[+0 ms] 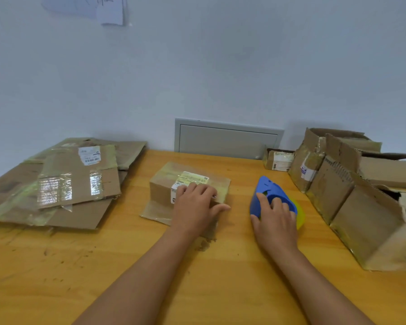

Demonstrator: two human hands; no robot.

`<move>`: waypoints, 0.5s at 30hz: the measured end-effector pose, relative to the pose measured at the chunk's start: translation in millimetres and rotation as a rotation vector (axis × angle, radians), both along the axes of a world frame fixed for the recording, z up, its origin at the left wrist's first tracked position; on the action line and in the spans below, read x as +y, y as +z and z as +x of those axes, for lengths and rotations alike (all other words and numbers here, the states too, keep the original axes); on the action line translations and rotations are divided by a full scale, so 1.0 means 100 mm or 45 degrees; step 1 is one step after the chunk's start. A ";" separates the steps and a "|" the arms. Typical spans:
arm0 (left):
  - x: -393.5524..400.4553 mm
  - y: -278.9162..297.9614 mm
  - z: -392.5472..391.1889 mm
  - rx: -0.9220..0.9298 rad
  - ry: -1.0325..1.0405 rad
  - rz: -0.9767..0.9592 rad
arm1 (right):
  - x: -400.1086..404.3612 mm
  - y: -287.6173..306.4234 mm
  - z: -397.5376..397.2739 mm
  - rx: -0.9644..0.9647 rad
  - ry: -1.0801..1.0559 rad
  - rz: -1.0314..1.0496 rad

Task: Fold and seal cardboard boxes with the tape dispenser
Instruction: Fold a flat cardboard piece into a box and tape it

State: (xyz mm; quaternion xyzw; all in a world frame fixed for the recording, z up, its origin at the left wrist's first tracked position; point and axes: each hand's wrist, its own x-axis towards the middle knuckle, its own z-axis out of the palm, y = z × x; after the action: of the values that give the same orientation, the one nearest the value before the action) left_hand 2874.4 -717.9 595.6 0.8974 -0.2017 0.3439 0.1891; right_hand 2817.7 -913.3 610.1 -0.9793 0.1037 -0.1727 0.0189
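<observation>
A small cardboard box [164, 188] with a white label and yellowish tape stands at the middle of the wooden table [80, 266]; one flap lies flat on the table at its front left. My left hand [197, 205] rests flat on the box's top and near side, fingers spread. To the right lies a blue tape dispenser [271, 191] with a yellow roll. My right hand [275, 221] covers the dispenser's near end, fingers curled over its blue body.
A stack of flattened cardboard boxes [63, 184] lies at the left. Several assembled boxes [352, 198] stand along the right edge, with a small labelled box [278, 160] behind them. A grey wall panel [225, 139] sits behind the table.
</observation>
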 end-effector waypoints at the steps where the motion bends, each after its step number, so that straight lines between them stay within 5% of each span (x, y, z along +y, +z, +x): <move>1: -0.02 0.01 -0.01 -0.014 -0.015 -0.021 | 0.01 -0.02 0.01 0.023 -0.023 -0.027; 6: 0.21 0.14 0.08 0.001 0.261 -0.325 | 0.18 0.04 0.05 -0.357 0.142 0.109; 10: 0.53 0.16 0.16 0.419 0.541 -0.570 | 0.55 0.29 0.23 -0.055 0.259 0.676; 15: 0.58 0.13 0.20 0.506 0.519 -0.725 | 0.71 0.18 0.54 0.048 0.142 0.844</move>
State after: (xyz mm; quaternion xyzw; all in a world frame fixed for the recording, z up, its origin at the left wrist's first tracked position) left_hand 2894.2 -659.9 608.6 0.8798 0.1241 0.2363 0.3935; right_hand 2871.4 -842.7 628.6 -0.9271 0.1009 -0.1103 0.3437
